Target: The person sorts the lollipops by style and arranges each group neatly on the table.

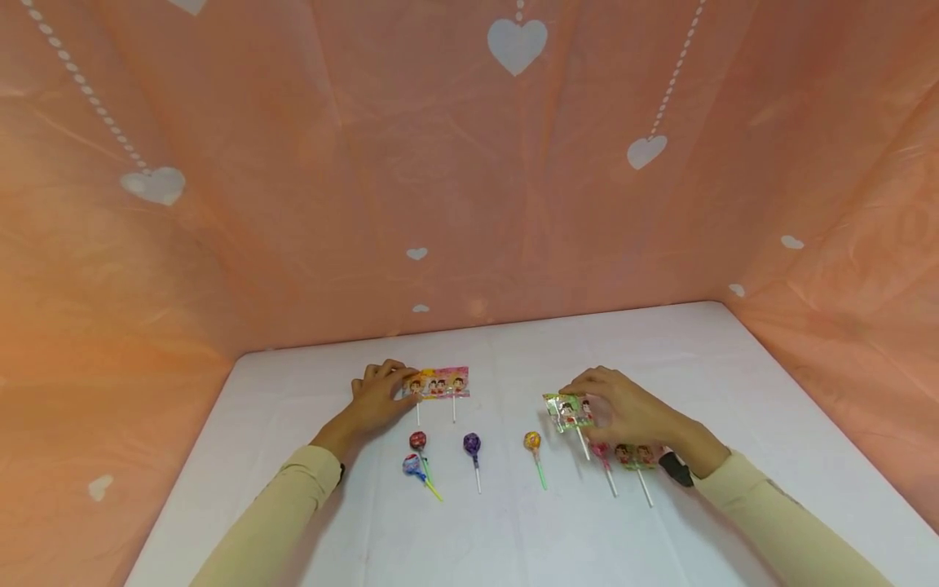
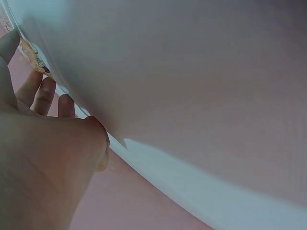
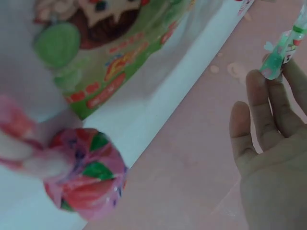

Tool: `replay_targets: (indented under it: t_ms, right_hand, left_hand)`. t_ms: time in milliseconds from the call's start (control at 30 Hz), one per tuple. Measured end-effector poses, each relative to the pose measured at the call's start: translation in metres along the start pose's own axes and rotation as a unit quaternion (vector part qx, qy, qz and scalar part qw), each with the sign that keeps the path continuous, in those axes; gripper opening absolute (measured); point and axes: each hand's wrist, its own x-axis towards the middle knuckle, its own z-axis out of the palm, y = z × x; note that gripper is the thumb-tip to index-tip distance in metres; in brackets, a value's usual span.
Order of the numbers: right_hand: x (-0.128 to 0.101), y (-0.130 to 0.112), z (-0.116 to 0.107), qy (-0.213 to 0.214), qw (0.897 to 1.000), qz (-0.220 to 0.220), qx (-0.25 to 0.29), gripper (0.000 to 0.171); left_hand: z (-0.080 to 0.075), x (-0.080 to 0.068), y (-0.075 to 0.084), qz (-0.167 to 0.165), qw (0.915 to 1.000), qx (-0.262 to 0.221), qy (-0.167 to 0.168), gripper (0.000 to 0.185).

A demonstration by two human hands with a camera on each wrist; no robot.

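Hands: left hand [image 1: 377,399] pinches pink lollipop pack [image 1: 438,382] flat on desk [image 1: 770,408]; right hand [image 1: 623,408] grips green lollipop pack [image 1: 566,412]. Loose lollipops [image 1: 472,444] lie between, nearer the wrists.

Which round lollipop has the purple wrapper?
The purple lollipop, in the middle of the row, between the red lollipop and the yellow-orange lollipop.

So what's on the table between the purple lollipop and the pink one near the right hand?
In the head view, a yellow lollipop with a green stick lies between the purple lollipop and the pink one.
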Motion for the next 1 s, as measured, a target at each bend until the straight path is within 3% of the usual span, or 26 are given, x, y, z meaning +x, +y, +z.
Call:
replay_targets:
  t_ms: [700,1000]
  right_hand:
    - [0.026,0.01,0.007,-0.022,1.0,-0.012,0.019,0.05]
    - [0.034,0.011,0.012,-0.048,0.999,0.018,0.017,0.049]
  left_hand:
    - [0.0,0.001,-0.001,-0.004,1.0,0.0,0.005,0.053]
    - [0.001,0.0,0.0,-0.007,1.0,0.0,-0.001,0.053]
